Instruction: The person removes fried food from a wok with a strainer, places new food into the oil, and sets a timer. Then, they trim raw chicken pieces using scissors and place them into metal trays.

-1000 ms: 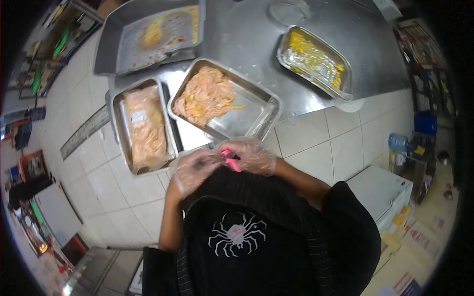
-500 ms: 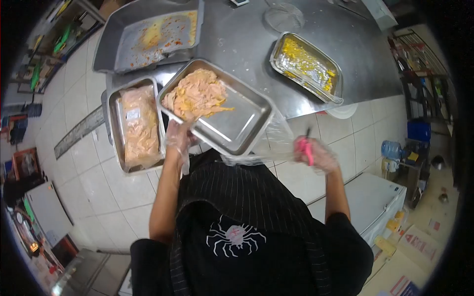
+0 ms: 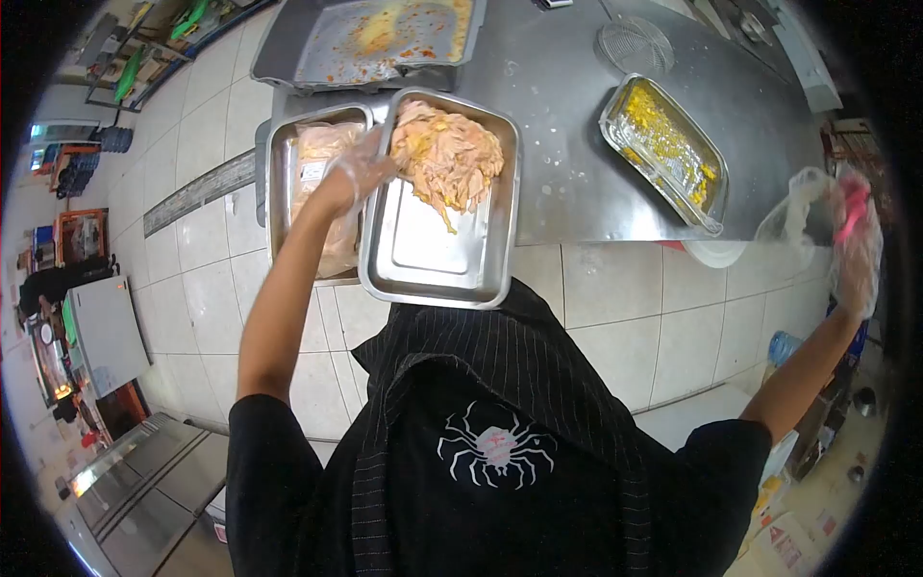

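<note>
- On the worktop [image 3: 567,125] we count one meat tray [image 3: 437,255] (its near end overhangs), one package tray [image 3: 279,173] just beside it, and one grey pan [image 3: 312,53].
- One heap of pale meat [image 3: 454,154] lies in the meat tray's far end.
- Our left hand [image 3: 363,171] is at its left rim; whether the fingers clamp, we cannot tell.
- Our right hand [image 3: 856,240], near the worktop's right corner, has fingers clamped on one pink tool [image 3: 852,207].

One head-worn camera (very wide) looks steeply down over shirt [image 3: 519,529] and worktable [image 3: 562,154].
</note>
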Demonstrator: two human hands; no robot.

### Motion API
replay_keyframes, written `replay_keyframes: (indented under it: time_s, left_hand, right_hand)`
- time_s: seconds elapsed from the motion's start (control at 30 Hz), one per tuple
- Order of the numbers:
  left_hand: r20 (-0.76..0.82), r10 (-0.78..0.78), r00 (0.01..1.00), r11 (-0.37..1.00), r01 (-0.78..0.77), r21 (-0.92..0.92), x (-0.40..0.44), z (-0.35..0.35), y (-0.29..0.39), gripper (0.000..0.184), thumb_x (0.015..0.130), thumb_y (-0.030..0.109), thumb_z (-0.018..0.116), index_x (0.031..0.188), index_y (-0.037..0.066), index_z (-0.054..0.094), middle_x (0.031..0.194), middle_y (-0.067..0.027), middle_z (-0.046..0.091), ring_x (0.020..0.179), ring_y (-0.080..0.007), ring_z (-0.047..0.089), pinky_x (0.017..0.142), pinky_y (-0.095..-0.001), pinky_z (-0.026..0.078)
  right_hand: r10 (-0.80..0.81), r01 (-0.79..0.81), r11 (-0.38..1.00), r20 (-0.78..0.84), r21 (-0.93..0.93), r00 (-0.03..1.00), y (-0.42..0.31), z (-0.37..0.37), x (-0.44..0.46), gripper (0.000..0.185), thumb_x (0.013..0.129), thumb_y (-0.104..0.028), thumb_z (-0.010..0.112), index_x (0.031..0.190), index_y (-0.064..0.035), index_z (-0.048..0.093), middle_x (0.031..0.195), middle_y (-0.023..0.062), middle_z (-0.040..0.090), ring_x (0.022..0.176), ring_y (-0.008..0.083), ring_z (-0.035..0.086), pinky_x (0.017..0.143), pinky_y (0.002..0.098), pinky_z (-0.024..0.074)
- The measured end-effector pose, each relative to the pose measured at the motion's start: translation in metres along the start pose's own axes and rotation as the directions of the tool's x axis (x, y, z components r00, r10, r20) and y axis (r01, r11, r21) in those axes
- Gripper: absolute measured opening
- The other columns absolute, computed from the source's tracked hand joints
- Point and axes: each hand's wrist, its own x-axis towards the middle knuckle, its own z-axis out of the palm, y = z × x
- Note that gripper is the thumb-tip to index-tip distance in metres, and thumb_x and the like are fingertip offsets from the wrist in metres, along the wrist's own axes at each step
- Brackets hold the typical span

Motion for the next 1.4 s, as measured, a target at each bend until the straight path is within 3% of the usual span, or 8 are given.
replay_keyframes:
  time_s: [0.17, 0.3, 0.4, 0.53, 0.83, 1.1, 1.2, 1.4]
  left_hand:
    - [0.244, 0.133, 0.961, 0.886, -0.226, 0.405, 0.056, -0.017, 0.016, 0.068, 0.082, 0.036, 0.060, 0.135, 0.001, 0.036, 0.120, -0.0220, 0.056, 0.104, -0.0280, 0.058, 0.090, -0.0349, 0.043]
    - [0.287, 0.013, 0.958, 0.875, -0.150, 0.461, 0.084, -0.002, 0.052, 0.063, 0.081, 0.037, 0.059, 0.131, 0.004, 0.041, 0.114, -0.0196, 0.059, 0.097, -0.0330, 0.060, 0.086, -0.0372, 0.045]
    - [0.454, 0.025, 0.891, 0.697, -0.341, 0.631, 0.113, 0.026, 0.055, 0.051, 0.081, 0.033, 0.058, 0.125, 0.010, 0.049, 0.108, -0.0211, 0.060, 0.097, -0.0383, 0.057, 0.082, -0.0431, 0.046]
    - [0.459, 0.129, 0.879, 0.624, -0.432, 0.652, 0.131, 0.056, 0.033, 0.042, 0.083, 0.024, 0.052, 0.123, 0.011, 0.051, 0.105, -0.0213, 0.060, 0.095, -0.0370, 0.059, 0.082, -0.0421, 0.046]
    - [-0.049, 0.323, 0.945, 0.747, -0.223, 0.626, 0.047, 0.028, 0.058, 0.035, 0.083, 0.028, 0.055, 0.113, 0.011, 0.058, 0.111, -0.0160, 0.060, 0.102, -0.0340, 0.055, 0.091, -0.0447, 0.041]
    - [-0.729, -0.134, 0.672, 0.906, 0.381, 0.185, -0.181, -0.028, -0.050, 0.029, 0.079, 0.024, 0.064, 0.101, 0.005, 0.061, 0.096, -0.0146, 0.062, 0.091, -0.0315, 0.059, 0.081, -0.0398, 0.047]
    - [-0.552, -0.009, 0.834, 0.691, 0.404, 0.600, -0.207, -0.026, -0.038, 0.042, 0.075, 0.023, 0.067, 0.113, 0.011, 0.055, 0.114, -0.0142, 0.056, 0.104, -0.0307, 0.054, 0.088, -0.0427, 0.043]
    - [-0.253, -0.066, 0.965, 0.696, 0.227, 0.681, -0.174, -0.034, -0.056, 0.032, 0.075, 0.019, 0.065, 0.106, 0.014, 0.060, 0.108, -0.0111, 0.059, 0.101, -0.0319, 0.054, 0.088, -0.0429, 0.042]
  right_hand:
    - [0.213, -0.192, 0.791, 0.033, 0.580, 0.977, 0.101, 0.076, 0.041, 0.047, 0.090, -0.036, 0.054, 0.120, -0.0004, 0.049, 0.103, 0.0086, 0.061, 0.100, 0.0211, 0.058, 0.086, 0.0344, 0.0440]
    - [0.501, -0.138, 0.756, 0.430, -0.640, 0.751, 0.123, 0.171, 0.074, 0.036, 0.092, -0.037, 0.044, 0.106, -0.0067, 0.058, 0.102, 0.0215, 0.061, 0.096, 0.0346, 0.058, 0.082, 0.0433, 0.0457]
    - [0.499, -0.070, 0.722, 0.447, -0.689, 0.742, 0.147, 0.221, 0.070, 0.034, 0.094, -0.035, 0.039, 0.103, -0.0089, 0.058, 0.100, 0.0212, 0.061, 0.094, 0.0358, 0.059, 0.079, 0.0458, 0.0463]
    - [-0.071, 0.218, 0.801, 0.273, -0.557, 0.959, 0.171, 0.210, 0.077, 0.026, 0.092, -0.029, 0.042, 0.101, -0.0084, 0.055, 0.090, 0.0213, 0.061, 0.085, 0.0381, 0.060, 0.071, 0.0461, 0.0476]
    - [0.314, -0.322, 0.947, 0.179, 0.012, 0.932, 0.050, 0.143, 0.048, 0.056, 0.084, -0.038, 0.062, 0.129, -0.0085, 0.047, 0.110, 0.0139, 0.060, 0.096, 0.0182, 0.056, 0.085, 0.0311, 0.0419]
    - [0.378, -0.620, 0.463, 0.491, 0.633, 0.785, -0.116, 0.292, 0.008, 0.041, 0.080, -0.018, 0.070, 0.117, -0.0098, 0.056, 0.071, -0.0062, 0.045, 0.067, 0.0038, 0.045, 0.060, 0.0182, 0.0389]
    - [0.165, -0.532, -0.121, 0.546, 0.838, 0.821, -0.198, 0.356, 0.030, 0.036, 0.085, -0.012, 0.064, 0.118, -0.0047, 0.052, 0.078, -0.0034, 0.052, 0.070, 0.0055, 0.051, 0.057, 0.0184, 0.0421]
    - [-0.039, -0.428, -0.353, 0.444, 0.832, 0.895, -0.324, 0.333, 0.158, 0.041, 0.085, -0.023, 0.065, 0.117, -0.0016, 0.052, 0.085, 0.0012, 0.058, 0.073, 0.0107, 0.056, 0.065, 0.0233, 0.0456]
